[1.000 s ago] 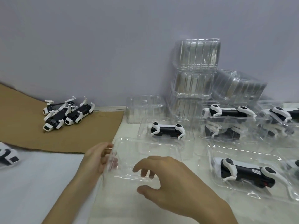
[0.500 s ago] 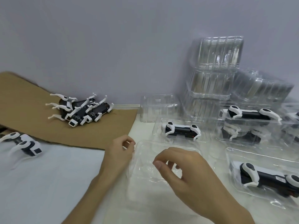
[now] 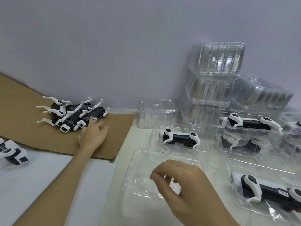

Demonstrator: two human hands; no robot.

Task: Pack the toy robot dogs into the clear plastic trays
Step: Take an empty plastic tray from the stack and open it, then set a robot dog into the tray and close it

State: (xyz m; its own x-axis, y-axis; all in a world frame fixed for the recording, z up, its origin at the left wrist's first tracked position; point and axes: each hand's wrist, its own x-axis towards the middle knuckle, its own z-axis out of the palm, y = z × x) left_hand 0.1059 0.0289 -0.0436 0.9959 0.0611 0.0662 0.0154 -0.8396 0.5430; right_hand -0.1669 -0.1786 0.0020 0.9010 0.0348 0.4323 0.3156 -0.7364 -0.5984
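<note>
Black-and-white toy dogs (image 3: 73, 115) lie heaped left of an empty clear tray (image 3: 146, 175).

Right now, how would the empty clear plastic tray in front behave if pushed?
The empty clear plastic tray is probably light and would slide on the white table. Its thin, rippled walls likely flex. Low and wide: unlikely to tip.

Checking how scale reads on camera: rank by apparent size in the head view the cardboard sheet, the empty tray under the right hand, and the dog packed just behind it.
1. cardboard sheet
2. empty tray, though nearness enlarges it
3. packed dog
</note>
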